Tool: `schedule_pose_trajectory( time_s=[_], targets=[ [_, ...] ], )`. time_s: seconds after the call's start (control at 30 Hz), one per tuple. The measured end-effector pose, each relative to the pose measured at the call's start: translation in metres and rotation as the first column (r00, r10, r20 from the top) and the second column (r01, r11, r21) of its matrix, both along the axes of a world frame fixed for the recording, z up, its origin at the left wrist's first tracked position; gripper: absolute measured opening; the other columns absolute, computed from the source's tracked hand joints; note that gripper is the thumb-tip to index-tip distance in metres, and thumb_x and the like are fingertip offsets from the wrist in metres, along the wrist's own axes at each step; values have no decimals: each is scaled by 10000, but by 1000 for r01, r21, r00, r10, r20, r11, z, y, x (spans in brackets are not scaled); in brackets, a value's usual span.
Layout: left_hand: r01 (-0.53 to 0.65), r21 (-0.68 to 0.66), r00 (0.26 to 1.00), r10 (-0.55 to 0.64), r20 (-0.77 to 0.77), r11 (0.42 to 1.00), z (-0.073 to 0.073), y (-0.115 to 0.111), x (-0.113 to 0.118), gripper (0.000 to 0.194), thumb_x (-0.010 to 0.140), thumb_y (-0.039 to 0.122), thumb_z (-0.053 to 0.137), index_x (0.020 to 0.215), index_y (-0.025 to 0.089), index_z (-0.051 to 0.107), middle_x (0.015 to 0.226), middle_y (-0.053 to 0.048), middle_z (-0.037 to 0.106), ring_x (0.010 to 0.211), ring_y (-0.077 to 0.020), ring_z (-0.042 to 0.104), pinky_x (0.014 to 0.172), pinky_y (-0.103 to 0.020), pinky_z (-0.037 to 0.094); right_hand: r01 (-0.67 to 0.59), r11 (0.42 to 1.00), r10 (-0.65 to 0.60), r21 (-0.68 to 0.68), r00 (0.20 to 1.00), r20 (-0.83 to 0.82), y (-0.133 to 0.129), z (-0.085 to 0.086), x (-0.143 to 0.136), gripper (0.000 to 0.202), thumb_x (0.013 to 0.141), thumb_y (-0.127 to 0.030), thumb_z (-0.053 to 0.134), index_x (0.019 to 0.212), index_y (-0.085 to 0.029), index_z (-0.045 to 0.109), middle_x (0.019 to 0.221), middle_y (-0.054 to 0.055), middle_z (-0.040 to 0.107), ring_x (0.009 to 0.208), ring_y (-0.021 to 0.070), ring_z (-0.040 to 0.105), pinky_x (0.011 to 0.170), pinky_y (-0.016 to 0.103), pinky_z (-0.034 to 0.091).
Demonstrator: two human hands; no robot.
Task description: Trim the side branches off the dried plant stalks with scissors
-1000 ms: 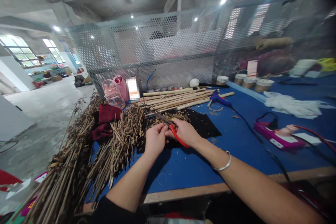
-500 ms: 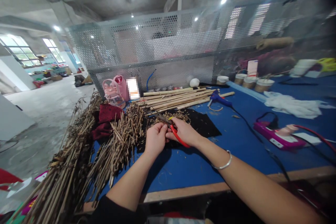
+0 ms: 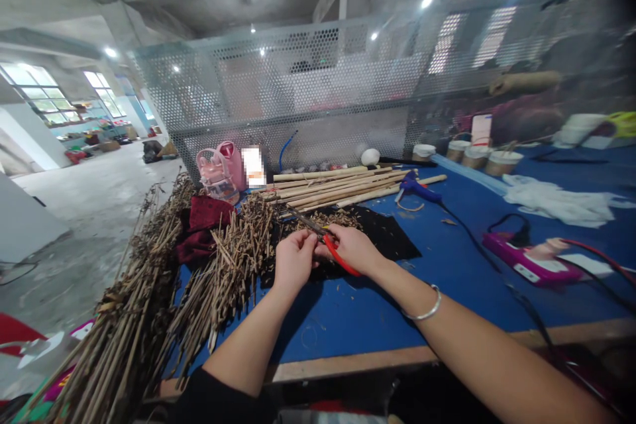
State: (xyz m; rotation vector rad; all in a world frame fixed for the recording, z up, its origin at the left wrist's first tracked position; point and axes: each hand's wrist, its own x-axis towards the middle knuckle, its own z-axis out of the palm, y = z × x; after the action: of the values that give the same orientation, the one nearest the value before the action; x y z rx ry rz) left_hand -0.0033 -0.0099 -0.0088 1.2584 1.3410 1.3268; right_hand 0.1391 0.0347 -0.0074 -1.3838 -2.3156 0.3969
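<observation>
My right hand (image 3: 354, 249) grips red-handled scissors (image 3: 338, 256), their dark blades pointing up and to the left. Close beside it, my left hand (image 3: 294, 258) has its thumb and fingers pinched together near the blades; what they hold is too small to make out. Both hands are over the near part of a black cloth (image 3: 397, 238) strewn with dry brown bits (image 3: 342, 217). Left of my left hand lies a pile of short dry stalks (image 3: 231, 265).
Long dried stems (image 3: 124, 318) hang over the left table edge beside a dark red cloth (image 3: 211, 213). Pale sticks (image 3: 348, 185), a blue glue gun (image 3: 417, 188), a purple power strip (image 3: 531, 264) and white gloves (image 3: 561, 200) lie on the blue table (image 3: 358, 324).
The hands stay close together with the scissors; the right fingers and the blades have shifted slightly. The whole view has moved a little.
</observation>
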Motion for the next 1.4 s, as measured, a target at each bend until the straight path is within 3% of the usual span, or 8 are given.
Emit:
schedule_pose_trajectory(
  time_s=[0.13,0.33,0.63,0.83,1.1,1.4],
  targets=[
    [-62,15,998,63,-10,998,1,0,-1,241,712,364,565,705,126,608,562,-6,585,397,-70,455,364,-173,390,-51,997,51,63,999,0,-3,2,-2,401,684,-539,585,858,-192,488,785,34,573,672,151,532,571,228,319],
    [-98,68,992,103,-72,993,-1,1,-2,236,705,352,580,713,120,623,559,-16,600,422,-81,478,399,-177,389,-94,980,95,178,995,4,-3,1,-4,456,643,-551,616,849,-170,472,811,51,531,739,171,503,652,275,361],
    [-83,44,993,86,-83,996,1,0,-4,254,705,384,566,701,138,629,538,9,564,404,-68,439,366,-162,370,16,999,-16,32,1000,6,-4,1,-4,378,674,-547,597,763,-197,488,680,11,570,592,140,524,515,223,293],
    [-76,19,997,76,-26,997,5,0,-2,247,723,345,542,798,140,658,598,-6,600,423,-73,457,379,-171,394,-15,1000,15,4,1000,-25,0,-2,-3,336,712,-521,564,735,-192,499,659,15,585,565,132,524,498,215,293],
    [-85,43,995,87,-52,996,5,0,-3,250,741,334,508,637,129,607,571,-15,607,404,-76,474,371,-162,378,-105,994,105,15,993,-57,-4,3,-2,350,684,-479,605,842,-192,482,820,31,591,701,150,559,573,222,343],
    [-40,78,999,42,-25,996,-1,0,0,252,739,339,525,839,146,653,634,-13,634,442,-78,468,404,-172,363,-34,999,33,-17,998,-58,-5,-1,-6,318,712,-464,584,855,-197,488,707,3,579,601,135,534,521,215,297]
  ],
)
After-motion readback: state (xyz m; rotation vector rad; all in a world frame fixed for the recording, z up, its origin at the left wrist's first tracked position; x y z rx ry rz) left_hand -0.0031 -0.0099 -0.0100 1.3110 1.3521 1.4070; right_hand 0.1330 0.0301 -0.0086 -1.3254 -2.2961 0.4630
